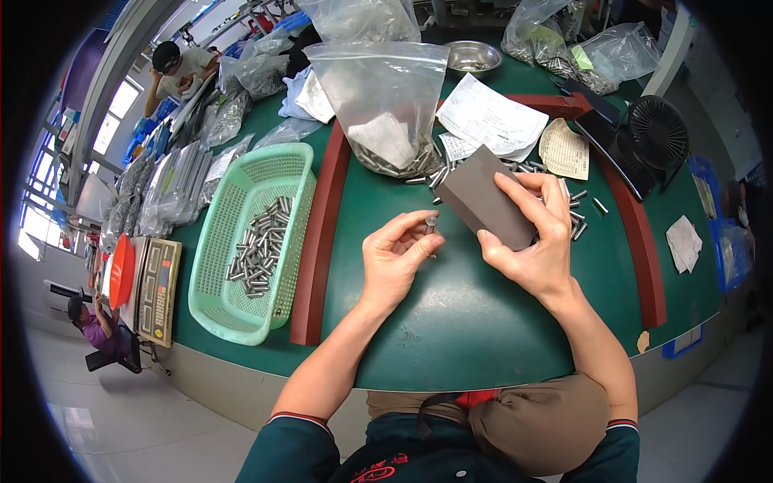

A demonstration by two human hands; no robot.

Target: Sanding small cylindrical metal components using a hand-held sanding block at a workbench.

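Between the thumb and forefinger of my left hand (pixel 388 264) is a small metal pin (pixel 431 222), held upright above the green tabletop. My right hand (pixel 538 229) grips a dark grey-brown rectangular block (pixel 485 196) that looks like a sanding block. The block is tilted, its near left edge a little apart from the pin. Behind it, loose metal pins (pixel 578 216) lie scattered, partly hidden by the block and my right hand. A mint-green plastic basket (pixel 211 245) to the left holds a heap of similar pins (pixel 262 251).
Dark red bars (pixel 322 249) frame the work area on three sides. A clear bag (pixel 378 105) with metal parts stands at the back, beside papers (pixel 487 117) and a steel bowl (pixel 473 56). A black fan (pixel 656 133) stands right; a scale (pixel 158 290) left. Two people are farther off left.
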